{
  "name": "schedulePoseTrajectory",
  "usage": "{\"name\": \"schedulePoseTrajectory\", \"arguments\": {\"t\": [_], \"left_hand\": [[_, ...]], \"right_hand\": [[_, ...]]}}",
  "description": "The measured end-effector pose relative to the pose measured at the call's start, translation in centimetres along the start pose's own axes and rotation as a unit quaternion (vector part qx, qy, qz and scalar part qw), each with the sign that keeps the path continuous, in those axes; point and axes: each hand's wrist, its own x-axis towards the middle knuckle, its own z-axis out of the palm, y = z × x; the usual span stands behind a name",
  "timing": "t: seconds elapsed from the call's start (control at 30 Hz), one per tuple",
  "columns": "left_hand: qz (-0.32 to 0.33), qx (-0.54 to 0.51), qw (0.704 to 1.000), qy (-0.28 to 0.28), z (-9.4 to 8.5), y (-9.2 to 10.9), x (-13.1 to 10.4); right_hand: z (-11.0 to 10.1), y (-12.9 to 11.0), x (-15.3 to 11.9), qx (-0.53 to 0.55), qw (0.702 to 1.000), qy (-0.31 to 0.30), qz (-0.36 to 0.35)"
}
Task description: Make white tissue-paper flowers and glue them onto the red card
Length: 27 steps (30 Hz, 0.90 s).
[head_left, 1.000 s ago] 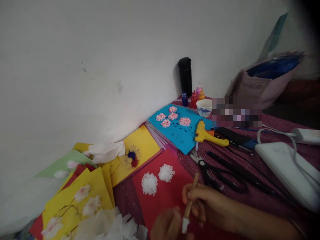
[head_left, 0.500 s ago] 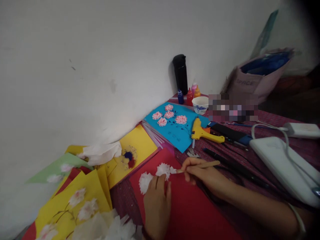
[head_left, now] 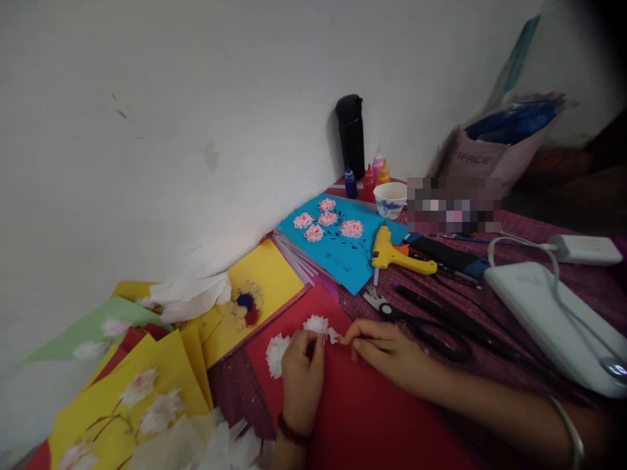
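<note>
Two white ruffled paper flowers lie on a red sheet (head_left: 362, 398), one at the left (head_left: 277, 355) and one nearer the middle (head_left: 316, 324). My left hand (head_left: 302, 369) is closed beside them, its fingertips pinched at the lower edge of the middle flower; what they grip is too small to make out. A small white paper piece (head_left: 334, 335) sticks out to the right of that flower. My right hand (head_left: 379, 346) reaches in from the right, with thumb and forefinger pinched at this piece's outer end. No stick shows in it.
Black-handled scissors (head_left: 386, 312) and a yellow glue gun (head_left: 392, 254) lie beyond my right hand. A blue flower card (head_left: 353, 267), paint bottles (head_left: 368, 184), a bowl (head_left: 390, 201) and a black flask (head_left: 351, 137) stand farther back. Yellow cards (head_left: 171, 372) and white paper (head_left: 230, 447) lie left.
The wooden stick has gone from my right hand, whose fingers now pinch near the white piece. My left fingers have drawn together at the middle flower. The scissors show more fully.
</note>
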Motion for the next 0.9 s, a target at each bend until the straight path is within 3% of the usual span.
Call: {"name": "schedulePoseTrajectory", "arguments": {"t": [0.37,0.53,0.9], "left_hand": [[-0.010,-0.053,0.999,0.000,0.0,0.2,-0.3],[-0.035,-0.082,0.996,0.025,-0.3,0.3,-0.4],[-0.051,-0.098,0.994,0.003,-0.4,0.0,-0.1]], "right_hand": [[0.7,0.3,0.3,-0.104,0.993,-0.025,-0.045],[0.7,0.1,0.3,-0.135,0.988,-0.039,-0.058],[1.0,0.3,0.5,-0.108,0.993,-0.039,-0.040]]}}
